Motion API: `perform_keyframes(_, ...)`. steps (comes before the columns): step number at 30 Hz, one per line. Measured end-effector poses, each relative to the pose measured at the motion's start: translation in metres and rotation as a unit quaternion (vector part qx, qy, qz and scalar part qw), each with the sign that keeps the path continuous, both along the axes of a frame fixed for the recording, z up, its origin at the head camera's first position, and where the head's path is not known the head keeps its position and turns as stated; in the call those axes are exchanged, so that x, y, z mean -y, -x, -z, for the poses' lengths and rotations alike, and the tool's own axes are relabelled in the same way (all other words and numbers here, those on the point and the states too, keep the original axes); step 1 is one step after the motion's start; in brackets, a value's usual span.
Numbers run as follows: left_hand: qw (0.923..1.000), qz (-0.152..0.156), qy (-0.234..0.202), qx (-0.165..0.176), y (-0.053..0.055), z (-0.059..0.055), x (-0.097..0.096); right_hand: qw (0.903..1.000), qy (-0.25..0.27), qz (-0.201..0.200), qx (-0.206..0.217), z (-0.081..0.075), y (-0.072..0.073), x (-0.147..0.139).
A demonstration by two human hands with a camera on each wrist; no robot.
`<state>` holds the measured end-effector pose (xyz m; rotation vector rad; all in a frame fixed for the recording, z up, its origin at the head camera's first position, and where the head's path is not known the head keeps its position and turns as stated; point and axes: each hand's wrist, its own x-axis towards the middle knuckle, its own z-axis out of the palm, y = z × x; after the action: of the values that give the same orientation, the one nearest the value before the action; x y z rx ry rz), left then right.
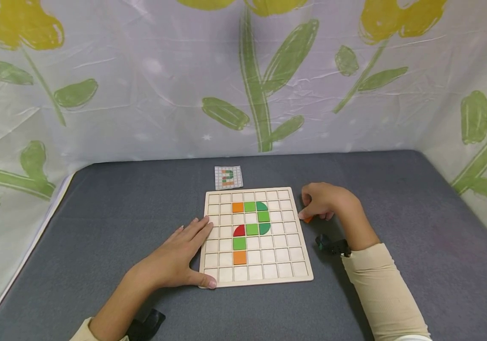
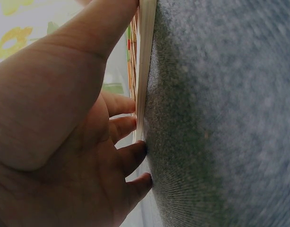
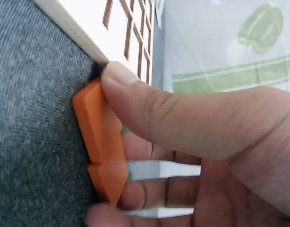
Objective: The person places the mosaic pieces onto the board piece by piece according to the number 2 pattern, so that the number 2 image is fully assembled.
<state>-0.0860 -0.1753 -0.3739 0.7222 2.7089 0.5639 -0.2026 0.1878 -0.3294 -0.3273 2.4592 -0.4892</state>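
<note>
A wooden grid board point(image 1: 276, 243) lies on the table, with orange, green and red pieces in its squares. Spread along the board's left side, my left hand point(image 1: 172, 263) rests its fingertips and thumb on that edge. My right hand point(image 1: 327, 201) is just off the board's right edge, thumb and fingers around two orange blocks point(image 3: 100, 127) that sit side by side, low against the cloth. The thumb tip is right at the board's edge in the right wrist view. A red quarter-round piece point(image 1: 239, 231) and a dark green quarter-round piece point(image 1: 264, 228) lie in the same row.
Behind the board lies a small printed pattern card point(image 1: 228, 177) with a similar coloured figure. Dark grey cloth point(image 1: 141, 203) covers the table. A pale curtain with flower prints point(image 1: 149, 94) stands along the back and sides.
</note>
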Motion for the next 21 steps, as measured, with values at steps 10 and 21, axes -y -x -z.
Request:
perform_keyframes(10,1.0,0.003,-0.001,0.002,-0.0004,-0.0002,0.0001,0.9993,-0.038,0.003,-0.002,-0.0031,0.0,-0.0036)
perform_keyframes(21,1.0,0.005,-0.002,-0.002,-0.0002,0.0012,0.0011,0.9953,0.004,-0.075,-0.061,-0.002,-0.0003,0.0021)
